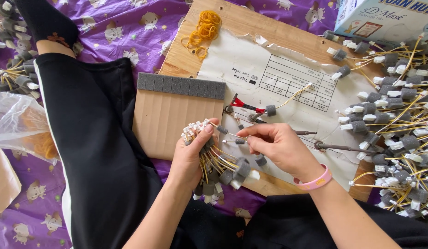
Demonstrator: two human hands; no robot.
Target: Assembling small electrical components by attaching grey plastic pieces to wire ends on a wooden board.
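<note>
Yellow-wired bundle of short cables with white plugs and grey foam sleeves (213, 161) sits clamped in my left hand (191, 154). Fingers of my right hand (279, 146) pinch one more thin cable (232, 138) just beside it. Clear plastic bag (17, 122) at far left holds orange rubber bands. White printed paper sheet (251, 64) covers the wooden board; a pale blue cardboard box (384, 18) stands at top right.

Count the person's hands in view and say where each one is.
2. Left hand grips a bundle of wires over the board; right hand pinches one wire beside it. None seem hidden.
</note>
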